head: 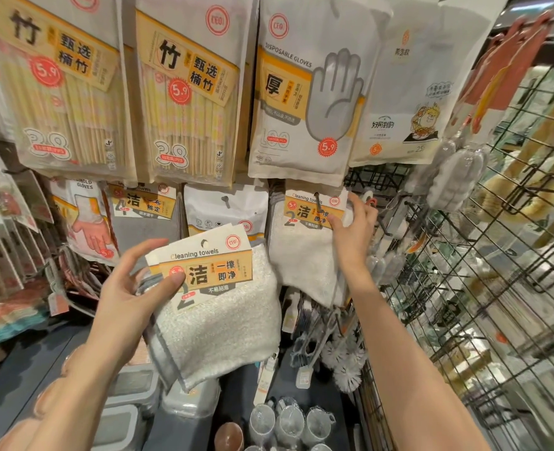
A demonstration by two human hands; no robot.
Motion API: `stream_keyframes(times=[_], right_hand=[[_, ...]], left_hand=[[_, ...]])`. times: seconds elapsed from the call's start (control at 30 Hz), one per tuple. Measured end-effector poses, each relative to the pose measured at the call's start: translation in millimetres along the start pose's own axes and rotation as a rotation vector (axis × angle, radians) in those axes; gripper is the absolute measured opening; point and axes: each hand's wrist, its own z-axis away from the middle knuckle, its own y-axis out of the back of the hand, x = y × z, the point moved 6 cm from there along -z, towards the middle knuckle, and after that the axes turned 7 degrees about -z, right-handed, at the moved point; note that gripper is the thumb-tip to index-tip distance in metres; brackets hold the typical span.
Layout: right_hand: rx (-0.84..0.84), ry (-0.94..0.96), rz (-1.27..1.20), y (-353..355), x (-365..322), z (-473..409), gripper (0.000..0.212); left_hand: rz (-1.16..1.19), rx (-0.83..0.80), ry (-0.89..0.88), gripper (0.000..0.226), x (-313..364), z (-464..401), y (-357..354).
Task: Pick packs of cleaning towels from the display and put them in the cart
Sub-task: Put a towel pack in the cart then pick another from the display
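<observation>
On the far left, bundled goods (5, 242) hung crowded together, and above them packs of bamboo sticks (70, 92) filled the top row. The left hand (124, 296) held a pack of cleaning towels (217, 307) clear of the display, thumb pressed on the card label and fingers curled behind the cloth. That grip sat at one top corner only, so the cloth hung below it, and the pack could have slid or twisted loose on the way to the cart, which was not in view. Below it stood plastic boxes (129, 402) and clear cups (288, 421); a dropped pack would likely have landed among them and tipped a cup.

Behind, a glove pack (305, 102) hung above a second towel pack (305, 249), on its hook (317, 195). The right hand (353, 229) pinched that pack's card at its right edge, thumb in front, fingers behind. A sideways pull could have torn the card at the hole, or dragged any packs behind it off the peg. To the right, brushes (347, 362) dangled close to the forearm, and the wire rack (483, 288) could have snagged the cloth.
</observation>
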Motion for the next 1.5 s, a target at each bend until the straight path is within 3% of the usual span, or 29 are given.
stream_keyframes(times=[0.23,0.4,0.53,0.73,0.87,0.97,1.5], right_hand=[[0.025,0.06,0.237,0,2,1,0.054],[0.048,0.13,0.257,11,-11,19,0.047],[-0.132,0.198,0.217,10,-35,42,0.035],[-0.408,0.11,-0.121,-2,-74,84,0.016],[-0.567,-0.001,-0.189,-13,-81,107,0.033],[-0.574,-0.041,-0.195,-14,-79,114,0.049],[-0.617,-0.062,-0.208,-3,-77,120,0.057]], left_hand=[[0.012,-0.004,0.001,0.044,-3,-1,-6],[0.012,-0.003,-0.003,0.044,-2,-2,-9],[0.012,-0.021,-0.004,0.044,-1,-1,-13],[0.02,-0.054,0.0,0.044,0,1,-20],[0.036,-0.065,-0.002,0.043,1,2,-27],[0.051,-0.068,-0.016,0.043,1,3,-29],[0.011,-0.026,-0.013,0.018,-4,2,-26]])
